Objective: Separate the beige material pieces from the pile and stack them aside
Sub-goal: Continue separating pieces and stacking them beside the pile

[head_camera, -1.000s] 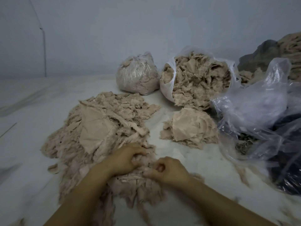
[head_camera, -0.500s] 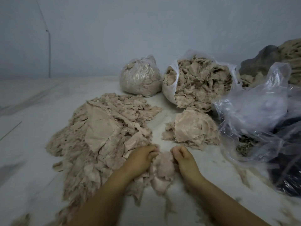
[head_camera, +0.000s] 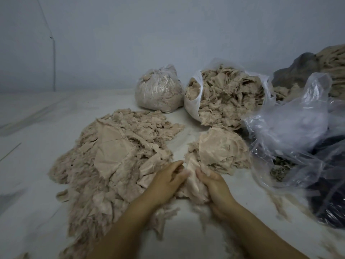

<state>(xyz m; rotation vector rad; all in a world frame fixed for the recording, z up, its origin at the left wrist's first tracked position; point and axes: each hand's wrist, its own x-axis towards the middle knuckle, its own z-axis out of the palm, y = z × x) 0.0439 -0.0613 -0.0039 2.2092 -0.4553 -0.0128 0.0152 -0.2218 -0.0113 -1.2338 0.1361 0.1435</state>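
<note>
A wide pile of beige fabric scraps (head_camera: 115, 161) spreads over the white floor on the left. To its right lies a smaller stack of beige pieces (head_camera: 222, 152). Between the two, my left hand (head_camera: 166, 182) and my right hand (head_camera: 214, 186) hold one bunch of beige pieces (head_camera: 192, 186) just above the floor, at the near edge of the small stack. My right hand's fingers curl round the bunch from the right. My left hand's fingers lie against its left side, with the thumb tucked into it.
An open white bag (head_camera: 194, 101) full of beige scraps and a tied clear bag (head_camera: 158, 90) stand at the back. Crumpled clear plastic (head_camera: 291, 131) over dark material fills the right. More scraps are heaped at the far right (head_camera: 332, 58). A wall rises behind.
Both hands lifted a bunch out of the pile's near edge and carried it forward and right, towards the small stack. The camera view shifted slightly.
</note>
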